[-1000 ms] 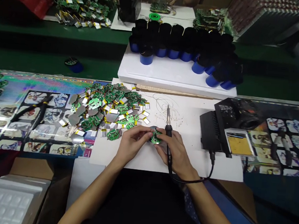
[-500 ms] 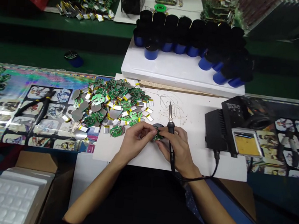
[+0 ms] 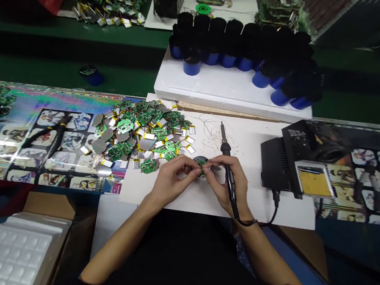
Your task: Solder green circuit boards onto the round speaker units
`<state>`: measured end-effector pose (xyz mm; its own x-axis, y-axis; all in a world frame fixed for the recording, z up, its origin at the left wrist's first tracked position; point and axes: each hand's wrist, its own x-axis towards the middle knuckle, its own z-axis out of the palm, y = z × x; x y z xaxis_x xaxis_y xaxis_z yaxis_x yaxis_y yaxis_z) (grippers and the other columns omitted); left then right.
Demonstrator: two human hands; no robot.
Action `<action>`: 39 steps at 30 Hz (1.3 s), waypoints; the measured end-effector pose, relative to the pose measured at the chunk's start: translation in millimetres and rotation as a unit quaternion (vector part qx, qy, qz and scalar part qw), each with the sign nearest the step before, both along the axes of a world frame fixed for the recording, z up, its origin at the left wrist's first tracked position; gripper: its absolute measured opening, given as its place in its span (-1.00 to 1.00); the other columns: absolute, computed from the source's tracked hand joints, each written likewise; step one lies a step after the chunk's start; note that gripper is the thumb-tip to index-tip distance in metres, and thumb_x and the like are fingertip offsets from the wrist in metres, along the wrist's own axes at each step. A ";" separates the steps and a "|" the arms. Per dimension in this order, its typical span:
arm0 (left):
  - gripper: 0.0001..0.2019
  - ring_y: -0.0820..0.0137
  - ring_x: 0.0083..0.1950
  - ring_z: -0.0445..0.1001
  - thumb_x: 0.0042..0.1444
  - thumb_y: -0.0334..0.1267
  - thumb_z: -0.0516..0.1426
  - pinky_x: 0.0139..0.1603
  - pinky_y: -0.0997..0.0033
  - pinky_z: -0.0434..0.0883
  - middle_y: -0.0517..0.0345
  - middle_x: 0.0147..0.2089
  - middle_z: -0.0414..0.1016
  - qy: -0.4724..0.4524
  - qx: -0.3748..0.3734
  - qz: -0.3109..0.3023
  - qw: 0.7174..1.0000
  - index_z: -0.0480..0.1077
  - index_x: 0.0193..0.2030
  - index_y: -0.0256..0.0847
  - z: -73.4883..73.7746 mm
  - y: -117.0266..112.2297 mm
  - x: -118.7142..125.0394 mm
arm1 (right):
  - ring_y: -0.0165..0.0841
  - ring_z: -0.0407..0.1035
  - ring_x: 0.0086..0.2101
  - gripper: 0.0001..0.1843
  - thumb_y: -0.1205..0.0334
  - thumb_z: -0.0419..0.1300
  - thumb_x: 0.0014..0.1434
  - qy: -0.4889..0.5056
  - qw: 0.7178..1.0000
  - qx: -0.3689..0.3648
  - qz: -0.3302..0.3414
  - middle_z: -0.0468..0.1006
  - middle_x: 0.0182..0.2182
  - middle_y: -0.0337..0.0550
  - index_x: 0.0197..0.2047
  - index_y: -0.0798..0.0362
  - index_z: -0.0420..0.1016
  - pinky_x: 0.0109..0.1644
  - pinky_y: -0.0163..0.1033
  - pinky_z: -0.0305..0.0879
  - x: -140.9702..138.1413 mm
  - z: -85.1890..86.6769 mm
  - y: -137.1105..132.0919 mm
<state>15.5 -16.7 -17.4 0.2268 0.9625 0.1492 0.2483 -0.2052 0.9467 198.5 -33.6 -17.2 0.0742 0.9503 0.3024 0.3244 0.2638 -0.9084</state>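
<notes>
A small green circuit board [image 3: 202,163] sits in a round dark part [image 3: 198,158] on the white work board [image 3: 174,199]. At the circuit board's left edge my left hand [image 3: 175,177] is closed, thumb and index finger pinching it. My right hand [image 3: 231,182] meets it from the other side, its thumb and index fingertips pressed together at the board. A black soldering iron [image 3: 230,175] is tucked in that same hand, its metal tip pointing up and away from me. Fingers cover much of the circuit board, so what lies between the right fingertips is hidden.
Left of my hands lies a heap of circuit boards with small batteries [image 3: 147,134]. The black soldering station [image 3: 275,164] and its yellow sponge tray [image 3: 314,182] stand at right. Blue-and-black cylinders [image 3: 229,61] fill a white foam slab [image 3: 208,88] behind. Pliers [image 3: 58,136] lie far left.
My right hand has turned and brought its thumb and index fingertips together at the circuit board. The soldering iron has tilted, its handle end swinging right and its tip rising slightly.
</notes>
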 end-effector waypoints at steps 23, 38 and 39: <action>-0.95 0.34 -0.08 0.52 0.33 -0.38 0.23 -0.09 0.37 0.42 0.09 -0.15 0.55 0.038 0.034 -0.045 0.998 0.51 -0.19 -0.17 4.2 2.1 -11.3 | -0.25 0.59 -0.22 -0.89 0.22 0.25 0.43 -0.024 0.998 0.003 0.060 0.69 -0.25 -0.17 0.00 -0.09 0.56 -0.06 -0.09 0.54 18.9 7.5 -6.1; -0.89 0.25 0.00 0.58 0.39 -0.47 0.12 0.12 0.19 0.46 0.01 -0.06 0.63 0.180 0.183 -0.175 0.951 0.41 -0.13 -0.20 -0.1 23.3 -18.8 | -0.39 0.35 -0.64 -0.86 0.08 0.41 0.29 0.025 0.993 0.001 -0.117 0.57 -0.55 -0.28 -0.24 -0.05 0.71 -0.63 -0.26 0.19 68.7 37.8 -10.5; -0.89 0.25 0.00 0.58 0.39 -0.47 0.12 0.12 0.19 0.46 0.00 -0.06 0.63 0.178 0.177 -0.182 0.951 0.41 -0.13 -0.20 0.7 25.0 -19.2 | -0.40 0.32 -0.66 -0.88 0.09 0.42 0.28 0.028 0.994 0.002 -0.104 0.53 -0.58 -0.31 -0.22 -0.06 0.70 -0.65 -0.26 0.16 69.8 39.9 -10.4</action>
